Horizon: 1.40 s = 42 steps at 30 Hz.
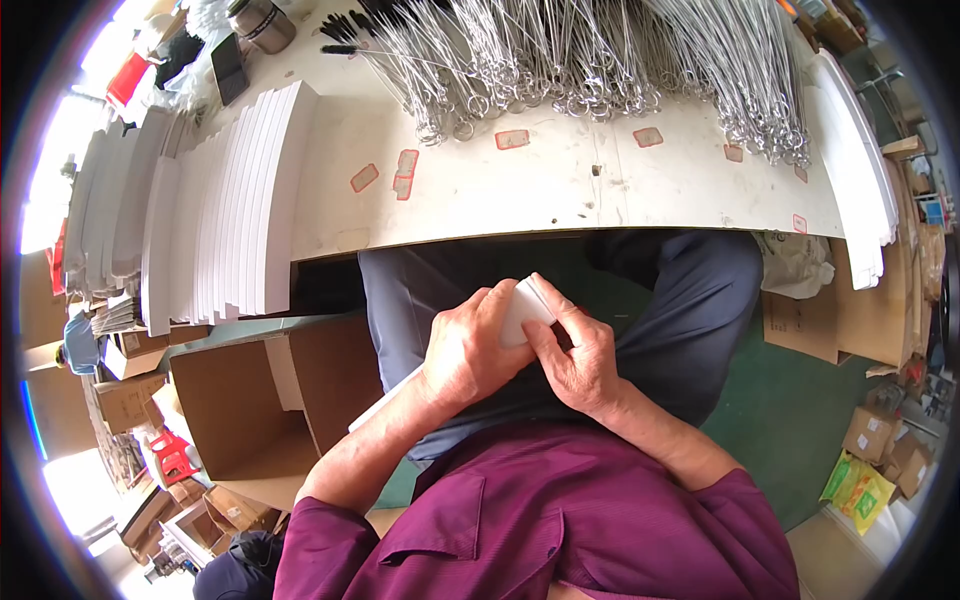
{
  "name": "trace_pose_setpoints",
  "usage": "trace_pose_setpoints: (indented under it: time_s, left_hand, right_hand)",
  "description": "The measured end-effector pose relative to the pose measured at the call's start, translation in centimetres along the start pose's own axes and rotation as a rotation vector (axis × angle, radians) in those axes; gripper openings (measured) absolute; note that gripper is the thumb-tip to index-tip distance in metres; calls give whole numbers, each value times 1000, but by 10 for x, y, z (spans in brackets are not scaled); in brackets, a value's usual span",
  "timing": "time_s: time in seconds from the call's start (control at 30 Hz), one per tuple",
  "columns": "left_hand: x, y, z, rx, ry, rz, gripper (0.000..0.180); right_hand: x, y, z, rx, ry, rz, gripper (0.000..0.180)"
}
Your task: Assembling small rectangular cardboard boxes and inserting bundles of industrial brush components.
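One end of a long, white, card-like box (524, 312) is grasped between the fingers of the left hand (468, 345) and right hand (585, 362); end-working is apparently in hand, calling for steady two-handed support.

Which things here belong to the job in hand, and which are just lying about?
Likely part of the job:
White carton, in left hand and right hand
Stacked white cartons
Ring-ended wire brushes

Apparently just lying about:
Steel flask
Dark phone-like slab
Red stool
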<state>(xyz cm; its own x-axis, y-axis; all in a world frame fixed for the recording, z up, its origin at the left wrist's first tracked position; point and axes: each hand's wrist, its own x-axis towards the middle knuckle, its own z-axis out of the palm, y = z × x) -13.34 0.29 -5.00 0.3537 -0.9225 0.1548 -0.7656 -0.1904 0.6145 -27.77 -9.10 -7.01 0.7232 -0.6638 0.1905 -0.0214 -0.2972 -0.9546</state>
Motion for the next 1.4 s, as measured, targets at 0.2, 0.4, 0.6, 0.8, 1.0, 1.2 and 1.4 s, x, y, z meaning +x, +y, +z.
trace_pose_setpoints:
  time_s: [0.2, 0.4, 0.6, 0.8, 1.0, 1.2, 1.4]
  left_hand:
    - [1, -1, 1, -10, 22, 6, 54]
    - [2, 2, 2, 23, 91, -9, 49]
    - [0, 8, -30, -134, -156, -206, 71]
    - [-10, -1, -74, 58, -69, -187, 54]
    - [34, -63, -126, 452, 129, -512, 47]
    - [95, -101, -147, 618, 104, -691, 53]
    - [125, -90, -126, 501, 302, -230, 30]
  right_hand:
    - [1, -1, 2, -43, -7, -23, 46]
    - [2, 0, 6, 49, -1, 55, 42]
    - [17, -4, -4, 121, 74, 118, 39]
    - [54, -13, -27, 187, 36, 134, 37]
    - [104, -6, -50, -359, 213, -316, 15]
    - [119, 28, -62, -452, 238, -314, 8]
    - [117, 30, -58, -495, 263, -324, 8]
